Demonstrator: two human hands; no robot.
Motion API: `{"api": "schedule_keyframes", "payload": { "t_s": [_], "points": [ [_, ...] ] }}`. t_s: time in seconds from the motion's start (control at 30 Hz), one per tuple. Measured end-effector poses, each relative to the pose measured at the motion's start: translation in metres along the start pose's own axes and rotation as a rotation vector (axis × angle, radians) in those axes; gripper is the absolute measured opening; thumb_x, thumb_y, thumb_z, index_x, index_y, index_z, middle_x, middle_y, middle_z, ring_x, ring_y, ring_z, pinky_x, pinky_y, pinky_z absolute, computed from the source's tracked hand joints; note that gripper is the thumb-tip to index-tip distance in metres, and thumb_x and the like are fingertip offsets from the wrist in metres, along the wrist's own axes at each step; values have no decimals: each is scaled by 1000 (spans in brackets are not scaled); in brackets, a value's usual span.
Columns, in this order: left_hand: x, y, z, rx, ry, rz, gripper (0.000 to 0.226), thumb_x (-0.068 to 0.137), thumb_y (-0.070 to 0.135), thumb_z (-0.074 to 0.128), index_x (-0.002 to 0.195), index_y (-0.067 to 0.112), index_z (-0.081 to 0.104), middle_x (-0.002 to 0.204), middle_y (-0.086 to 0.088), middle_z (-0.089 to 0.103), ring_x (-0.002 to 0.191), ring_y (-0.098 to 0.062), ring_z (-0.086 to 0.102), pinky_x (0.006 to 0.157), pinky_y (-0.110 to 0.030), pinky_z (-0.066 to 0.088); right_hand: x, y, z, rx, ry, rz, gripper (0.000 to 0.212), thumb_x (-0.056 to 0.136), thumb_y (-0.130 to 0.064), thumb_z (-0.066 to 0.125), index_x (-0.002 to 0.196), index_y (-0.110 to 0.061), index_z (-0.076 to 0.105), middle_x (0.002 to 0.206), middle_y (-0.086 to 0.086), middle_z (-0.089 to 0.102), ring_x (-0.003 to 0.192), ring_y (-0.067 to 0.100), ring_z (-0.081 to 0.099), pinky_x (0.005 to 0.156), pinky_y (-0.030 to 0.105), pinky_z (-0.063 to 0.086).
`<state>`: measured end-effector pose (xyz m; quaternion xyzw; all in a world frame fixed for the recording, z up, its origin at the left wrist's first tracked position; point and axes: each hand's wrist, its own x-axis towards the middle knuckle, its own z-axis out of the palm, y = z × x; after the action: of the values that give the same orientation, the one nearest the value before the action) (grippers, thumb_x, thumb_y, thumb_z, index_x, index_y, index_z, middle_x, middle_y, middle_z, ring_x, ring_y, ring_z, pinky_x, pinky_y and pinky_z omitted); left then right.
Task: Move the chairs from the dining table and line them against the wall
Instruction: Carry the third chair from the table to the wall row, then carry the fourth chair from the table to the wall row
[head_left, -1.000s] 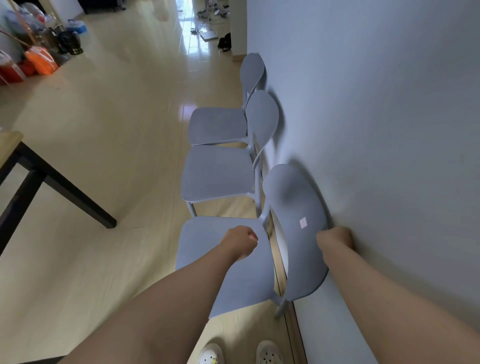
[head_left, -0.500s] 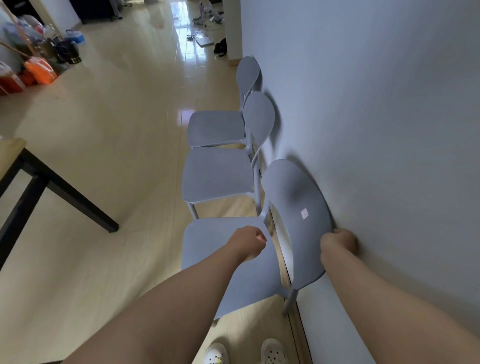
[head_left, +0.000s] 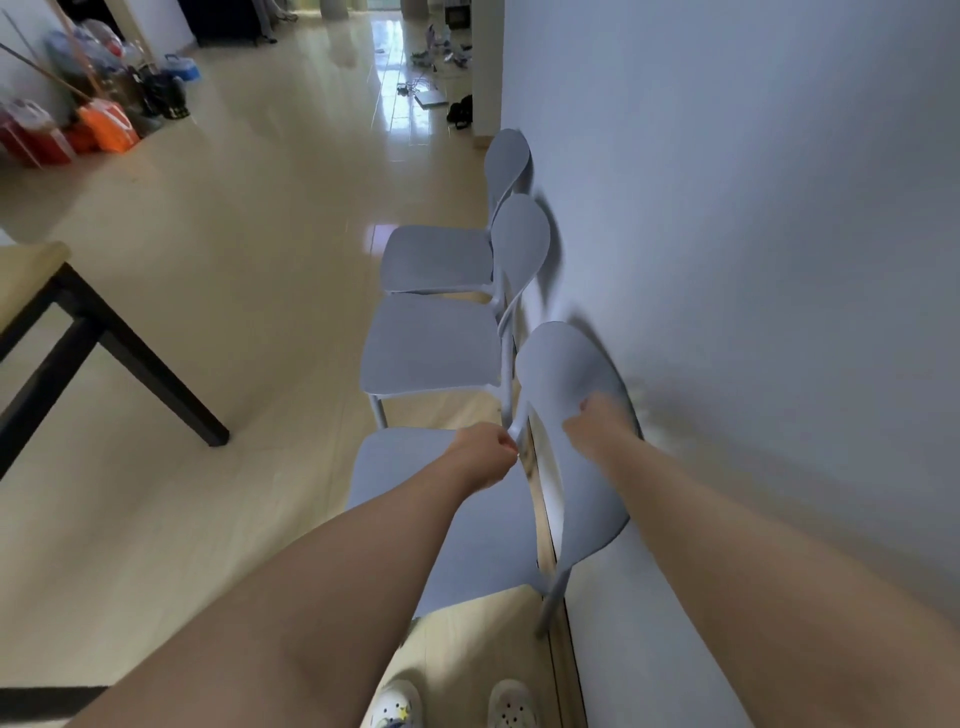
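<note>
My left grip is clenched round the thin post at the far side of the near chair, right where backrest meets seat. My right grip sits on the front face of the backrest, blurred; can't tell if it's clenched or just pressing flat. The near chair stands w/ its back toward the wall, backrest top near it; whether it touches I can't tell. One rear leg shows beside the baseboard.

Two more grey chairs stand in line beyond: the middle chair just past the near one, seat edges close, and the far chair right after it. Both have backs at the wall, seats facing the room.

The dining surface is at left, well apart from the row, light top w/ black legs. My shoes show at bottom, on the pale floor. Clutter of bags and boxes sits far off, top left.
</note>
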<state>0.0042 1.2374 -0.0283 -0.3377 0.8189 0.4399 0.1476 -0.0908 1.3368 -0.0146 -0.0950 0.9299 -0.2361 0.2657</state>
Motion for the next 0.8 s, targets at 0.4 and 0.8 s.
{"api": "schedule_keyframes", "payload": {
  "t_s": [0.4, 0.8],
  "points": [
    [-53, -54, -29, -73, 197, -66, 31, 91, 5, 40, 102, 14, 67, 90, -6, 60, 87, -21, 58, 78, -28, 46, -44, -22, 54, -121, -154, -220, 20, 88, -9, 43, 107, -9, 49, 88, 7, 50, 74, 22, 51, 49, 23, 32],
    [-211, -270, -80, -308, 394, -335, 33, 90, 5, 42, 112, 6, 66, 93, -10, 61, 85, -20, 56, 72, -23, 41, -206, -106, 239, -427, -503, -427, 19, 92, -20, 45, 79, -9, 54, 79, 6, 52, 87, 26, 49, 63, 25, 33]
  ]
}}
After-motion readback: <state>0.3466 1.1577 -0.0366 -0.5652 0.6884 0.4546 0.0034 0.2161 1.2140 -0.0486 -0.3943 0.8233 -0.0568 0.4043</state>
